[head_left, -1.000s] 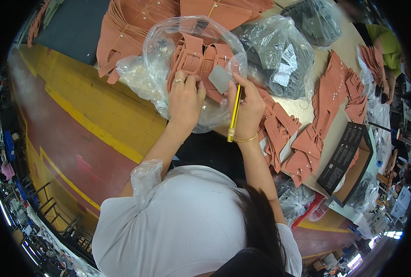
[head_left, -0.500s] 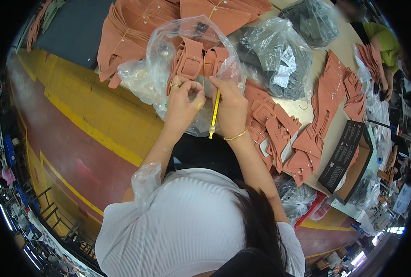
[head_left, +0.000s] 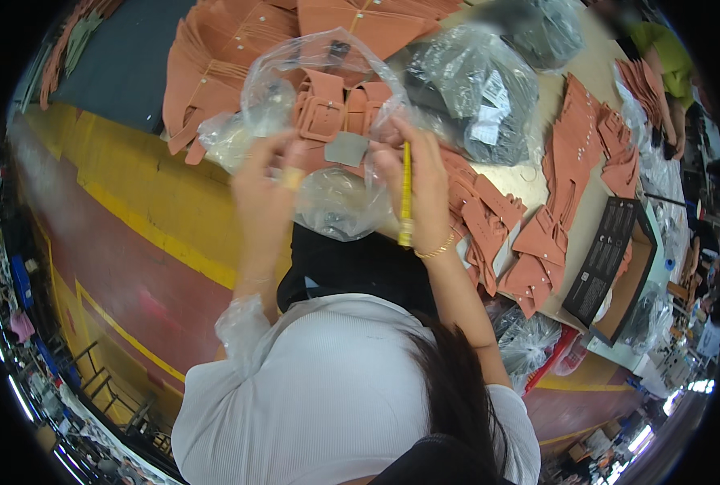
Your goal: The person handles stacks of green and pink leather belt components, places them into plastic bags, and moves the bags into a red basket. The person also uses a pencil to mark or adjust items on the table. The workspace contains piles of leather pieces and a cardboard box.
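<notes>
A bundle of orange-brown belt pieces with a covered buckle lies in an opened clear plastic bag in front of me. A small grey patch shows at the bundle's near side. My right hand is at the bag's right edge, closed around a slim yellow tool with dark marks; its kind is unclear. My left hand is raised at the bag's left side, smeared by motion, so its fingers cannot be read.
Stacks of orange-brown cut pieces lie at the back. Bagged dark goods stand behind on the right. More belt pieces and an open black box are on the table's right. A person in green is at the far right.
The thin string that stood upright between my hands over the bundle no longer shows. My left hand has moved left and down, away from the belt pieces; my right hand has shifted right.
</notes>
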